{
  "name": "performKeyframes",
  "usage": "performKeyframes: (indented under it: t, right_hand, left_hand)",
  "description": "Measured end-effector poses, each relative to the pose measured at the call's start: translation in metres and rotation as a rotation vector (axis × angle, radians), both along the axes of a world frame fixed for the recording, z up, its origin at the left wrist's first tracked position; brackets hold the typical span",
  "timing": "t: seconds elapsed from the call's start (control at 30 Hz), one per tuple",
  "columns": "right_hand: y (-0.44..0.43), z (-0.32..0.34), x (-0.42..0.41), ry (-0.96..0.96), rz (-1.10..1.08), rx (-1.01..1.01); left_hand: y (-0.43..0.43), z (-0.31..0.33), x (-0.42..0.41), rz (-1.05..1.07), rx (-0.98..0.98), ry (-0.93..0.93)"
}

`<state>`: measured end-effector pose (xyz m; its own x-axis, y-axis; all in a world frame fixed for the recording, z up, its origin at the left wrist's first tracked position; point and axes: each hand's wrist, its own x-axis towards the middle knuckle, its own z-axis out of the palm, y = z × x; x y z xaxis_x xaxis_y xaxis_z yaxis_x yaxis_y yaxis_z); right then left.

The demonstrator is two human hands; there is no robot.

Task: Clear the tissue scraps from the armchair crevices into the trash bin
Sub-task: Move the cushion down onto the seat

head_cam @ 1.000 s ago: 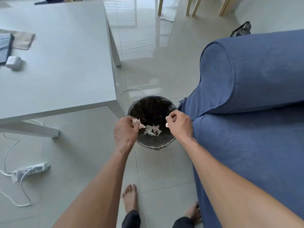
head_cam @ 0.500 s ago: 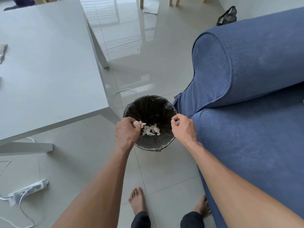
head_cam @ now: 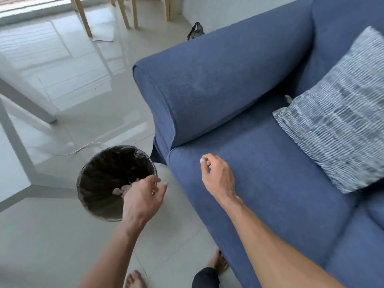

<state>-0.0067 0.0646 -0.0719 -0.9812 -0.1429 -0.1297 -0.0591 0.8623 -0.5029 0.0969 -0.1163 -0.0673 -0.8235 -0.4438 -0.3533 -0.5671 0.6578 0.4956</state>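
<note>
Left hand splayed over bin; right hand curled.

My left hand covers part of the tissue scraps in the bin. A small pale bit behind the cushion is too blurred to identify. The armchair runs off the right edge.

hands off the bin
right hand now over armchair seat; left hand opened, its scrap gone.
</note>
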Motion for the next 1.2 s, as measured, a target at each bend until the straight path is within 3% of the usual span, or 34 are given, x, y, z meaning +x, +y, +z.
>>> performKeyframes:
  t: [0.27,0.43,0.63,0.77,0.83,0.9,1.0,1.2]
  right_hand:
    - [0.202,0.038,-0.063,0.173,-0.386,0.044]
    - [0.287,0.060,-0.101,0.455,-0.672,-0.109]
    - [0.355,0.091,-0.134,0.708,-0.968,-0.207]
    - [0.381,0.095,-0.144,0.519,-1.172,-0.310]
    - [0.385,0.092,-0.150,0.404,-1.139,-0.460]
    - [0.387,0.086,-0.155,0.346,-1.066,-0.572]
    - [0.390,0.083,-0.157,0.334,-1.028,-0.582]
    - [0.382,0.088,-0.157,0.420,-1.037,-0.533]
  left_hand:
    - [0.139,0.028,-0.114,-0.267,-0.023,0.140]
    - [0.222,0.038,-0.190,-0.389,-0.002,0.122]
    - [0.314,0.048,-0.277,-0.399,0.213,0.210]
    - [0.341,0.067,-0.313,-0.385,0.232,0.377]
    - [0.350,0.070,-0.331,-0.353,0.294,0.392]
    - [0.357,0.071,-0.351,-0.350,0.431,0.298]
    - [0.367,0.070,-0.375,-0.419,0.648,0.131]
    - [0.367,0.074,-0.383,-0.486,0.467,0.245]
